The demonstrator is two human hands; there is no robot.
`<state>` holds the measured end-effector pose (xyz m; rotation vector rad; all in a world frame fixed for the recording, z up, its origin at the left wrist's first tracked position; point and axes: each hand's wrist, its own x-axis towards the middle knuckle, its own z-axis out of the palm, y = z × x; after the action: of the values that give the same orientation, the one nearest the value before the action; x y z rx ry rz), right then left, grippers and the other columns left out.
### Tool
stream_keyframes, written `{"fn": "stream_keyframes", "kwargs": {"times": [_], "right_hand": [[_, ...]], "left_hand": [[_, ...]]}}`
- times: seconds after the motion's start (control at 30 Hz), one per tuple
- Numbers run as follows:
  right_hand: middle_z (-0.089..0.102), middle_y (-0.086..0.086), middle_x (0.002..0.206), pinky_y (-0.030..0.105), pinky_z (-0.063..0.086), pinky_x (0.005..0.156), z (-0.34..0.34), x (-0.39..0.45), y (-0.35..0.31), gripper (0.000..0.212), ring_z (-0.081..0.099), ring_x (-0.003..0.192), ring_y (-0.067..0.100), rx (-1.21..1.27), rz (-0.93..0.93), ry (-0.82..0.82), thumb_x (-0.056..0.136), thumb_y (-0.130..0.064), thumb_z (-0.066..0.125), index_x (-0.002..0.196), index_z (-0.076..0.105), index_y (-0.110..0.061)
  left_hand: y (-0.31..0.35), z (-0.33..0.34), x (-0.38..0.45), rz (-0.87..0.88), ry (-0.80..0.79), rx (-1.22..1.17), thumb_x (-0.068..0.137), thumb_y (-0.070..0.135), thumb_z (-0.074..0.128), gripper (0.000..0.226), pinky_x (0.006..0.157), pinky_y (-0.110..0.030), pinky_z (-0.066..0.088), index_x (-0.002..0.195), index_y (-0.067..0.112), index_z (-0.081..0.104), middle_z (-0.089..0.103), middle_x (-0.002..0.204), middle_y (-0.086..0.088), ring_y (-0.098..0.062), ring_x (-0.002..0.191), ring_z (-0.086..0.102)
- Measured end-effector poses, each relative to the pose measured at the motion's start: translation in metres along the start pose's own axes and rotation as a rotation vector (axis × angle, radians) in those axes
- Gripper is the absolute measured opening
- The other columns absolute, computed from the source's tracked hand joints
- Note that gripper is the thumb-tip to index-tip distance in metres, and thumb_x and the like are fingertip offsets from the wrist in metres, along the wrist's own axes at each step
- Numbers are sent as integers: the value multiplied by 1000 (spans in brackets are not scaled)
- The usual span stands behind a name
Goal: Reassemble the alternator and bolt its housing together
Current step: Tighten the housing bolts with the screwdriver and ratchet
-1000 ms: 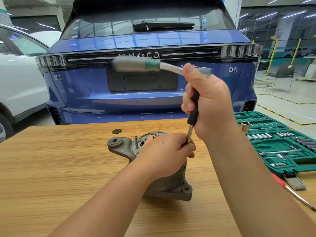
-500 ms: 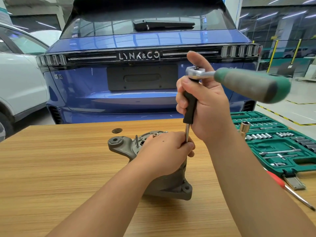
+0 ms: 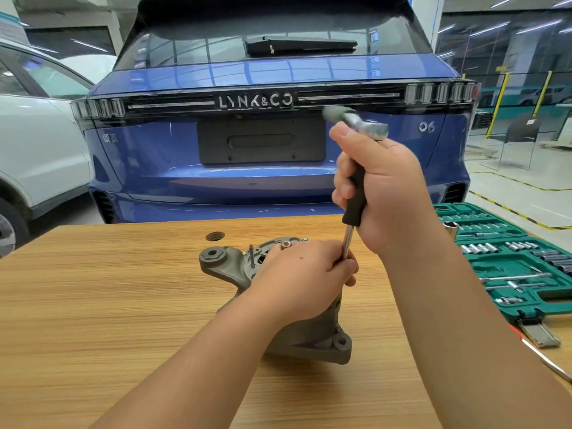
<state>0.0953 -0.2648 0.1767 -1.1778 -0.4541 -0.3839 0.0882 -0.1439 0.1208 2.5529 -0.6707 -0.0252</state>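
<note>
On table point(image 3: 93, 305): one alternator point(image 3: 309, 335) | left hand point(image 3: 303, 274) pinching extension point(image 3: 348, 243) | right hand point(image 3: 387, 193) gripping it

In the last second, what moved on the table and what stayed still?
The ratchet handle swung round on top of the black-gripped extension bar: pointing left, then far right, now back left and blurred. The right hand stayed clamped on the bar, and the left hand kept steadying its lower end on the alternator, which did not shift. The socket set is unchanged.

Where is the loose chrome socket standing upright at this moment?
In the head view, the chrome socket stands at the right, on the near-left edge of the green tool case, beside the right hand.
</note>
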Motion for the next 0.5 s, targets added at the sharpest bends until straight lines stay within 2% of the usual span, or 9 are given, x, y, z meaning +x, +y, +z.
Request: {"fn": "stream_keyframes", "kwargs": {"times": [0.03,0.1,0.13,0.27,0.4,0.5], "right_hand": [[55,-3,67,23,39,47,1,-1,-2,6,44,49,11,70,36,-67,93,-25,66,90,70,-22],[59,-1,76,23,41,51,2,-2,-1,22,48,53,12,169,48,-166,94,-19,61,115,62,-20],[59,1,79,24,42,52,2,-2,1,27,49,54,13,163,3,-178,94,-15,60,121,60,-22],[57,7,81,25,41,51,5,-3,5,35,47,54,16,52,-171,-150,97,-6,56,125,59,-28],[56,5,80,25,41,51,3,-1,8,37,46,56,15,46,-172,-128,96,-8,57,127,59,-29],[56,7,78,27,36,52,0,-1,8,40,45,56,18,159,-131,-216,93,-10,47,127,58,-26]], "left_hand": [[0,0,0,0,5,0,109,45,38,24,106,-53,44,89,45,52,66,87,29,-3,101,62],[-1,-1,1,-3,9,-5,108,46,38,25,105,-52,45,88,45,52,67,87,29,-2,101,62],[-2,-1,1,-7,9,-10,108,46,38,25,105,-51,45,88,45,53,67,87,30,-2,101,62],[-1,0,1,-9,9,-16,109,45,39,23,104,-50,46,91,44,54,67,87,29,-3,101,63],[-1,0,1,-8,6,-15,109,45,38,24,104,-51,46,91,44,54,68,88,28,-1,98,62],[-2,0,1,-5,2,-17,109,45,38,24,104,-51,46,92,44,56,68,89,29,-2,99,62]]}}
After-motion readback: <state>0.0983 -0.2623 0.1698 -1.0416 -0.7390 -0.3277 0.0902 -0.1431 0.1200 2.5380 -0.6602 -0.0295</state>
